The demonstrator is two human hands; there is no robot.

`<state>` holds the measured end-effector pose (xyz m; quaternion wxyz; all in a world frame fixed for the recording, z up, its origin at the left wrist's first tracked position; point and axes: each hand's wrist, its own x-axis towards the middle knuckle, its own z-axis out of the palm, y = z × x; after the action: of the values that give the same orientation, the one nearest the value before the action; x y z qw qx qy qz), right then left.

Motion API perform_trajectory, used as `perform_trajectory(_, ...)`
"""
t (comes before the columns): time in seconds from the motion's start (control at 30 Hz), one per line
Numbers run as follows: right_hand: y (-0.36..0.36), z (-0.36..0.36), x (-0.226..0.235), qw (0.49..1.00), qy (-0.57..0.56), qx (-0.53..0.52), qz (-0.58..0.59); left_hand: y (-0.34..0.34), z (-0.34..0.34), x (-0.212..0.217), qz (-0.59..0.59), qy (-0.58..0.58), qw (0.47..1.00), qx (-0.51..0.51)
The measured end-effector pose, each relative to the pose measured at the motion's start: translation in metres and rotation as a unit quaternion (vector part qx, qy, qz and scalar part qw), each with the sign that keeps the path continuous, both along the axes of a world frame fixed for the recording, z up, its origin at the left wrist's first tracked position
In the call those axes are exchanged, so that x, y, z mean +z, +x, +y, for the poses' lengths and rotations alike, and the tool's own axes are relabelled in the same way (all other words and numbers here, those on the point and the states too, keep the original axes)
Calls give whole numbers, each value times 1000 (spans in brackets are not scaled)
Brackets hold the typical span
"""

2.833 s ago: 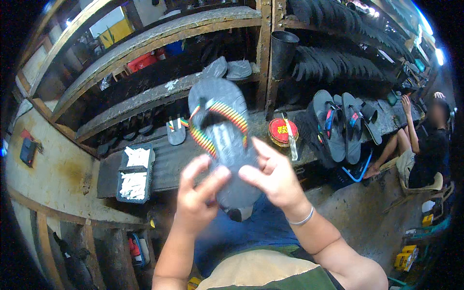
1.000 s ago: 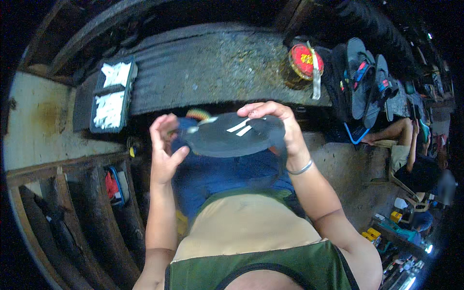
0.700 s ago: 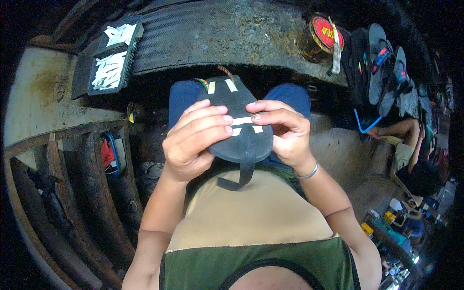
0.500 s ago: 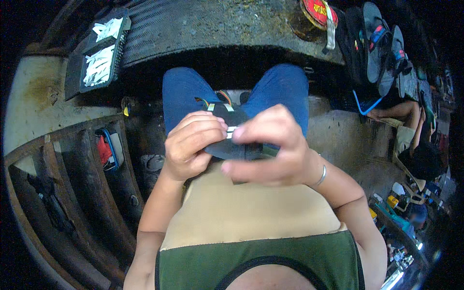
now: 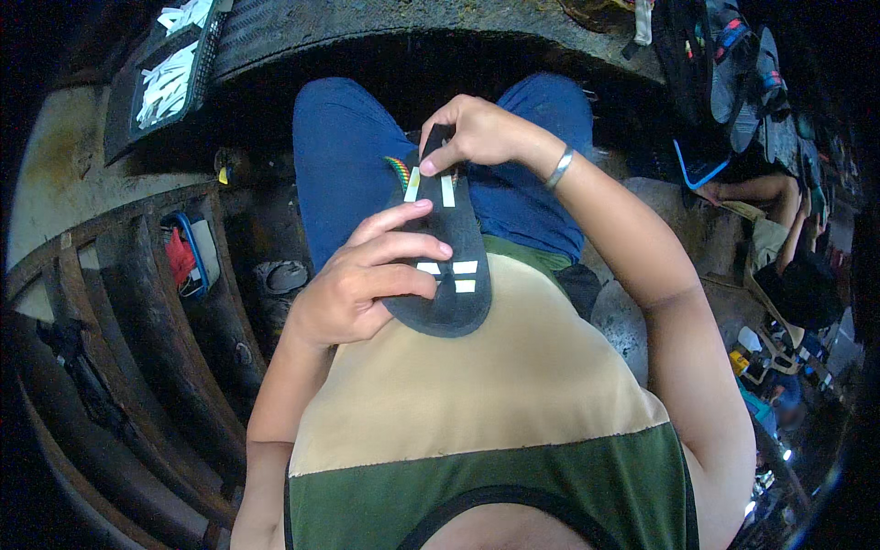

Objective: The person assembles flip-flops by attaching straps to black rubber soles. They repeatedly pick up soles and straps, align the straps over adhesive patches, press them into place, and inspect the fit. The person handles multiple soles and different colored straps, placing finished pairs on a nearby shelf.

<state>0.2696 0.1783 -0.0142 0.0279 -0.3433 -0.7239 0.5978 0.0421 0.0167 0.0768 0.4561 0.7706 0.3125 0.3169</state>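
My left hand (image 5: 353,289) wraps its fingers over the edge of a dark rubber flip-flop sandal (image 5: 445,252), sole side up, clamping it against my lap; my right hand (image 5: 477,133) pinches the sandal's far end, thumb and forefinger closed on the rim. The sandal lies lengthwise from my blue shorts (image 5: 344,174) down onto the tan panel of my shirt (image 5: 477,385). A striped strap in red, yellow and green (image 5: 397,170) peeks out just left of the sandal's far end.

Short white strips (image 5: 454,273) sit on the sole in two pairs, one near my right thumb, one near the heel. Judging by the grip, pressure from my left fingers sliding across the sole could lift or skew the heel strips, and a loosened pinch at the far end could let the sandal tip off my knees onto the floor.

Well beyond the sandal, up and left, a dark rectangular tray of white paper slips (image 5: 170,78) rests on the grey workbench (image 5: 367,23). Up and right of the sandal, dark flip-flops with coloured straps (image 5: 733,64) hang in a cluster. Left of the sandal, a red packet (image 5: 179,261) sits between dark curved ribs.
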Motion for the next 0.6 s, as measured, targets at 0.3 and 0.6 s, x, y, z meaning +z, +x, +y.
perform_trajectory(0.3, 1, 9, -13, 990, -134, -11, -53, -9, -3, -2, 54, -38, 996, -57)
perform_trajectory(0.6, -10, 11, -47, 963, -217, 2, -159, -10, 1, -9, 20, -62, 995, -80)
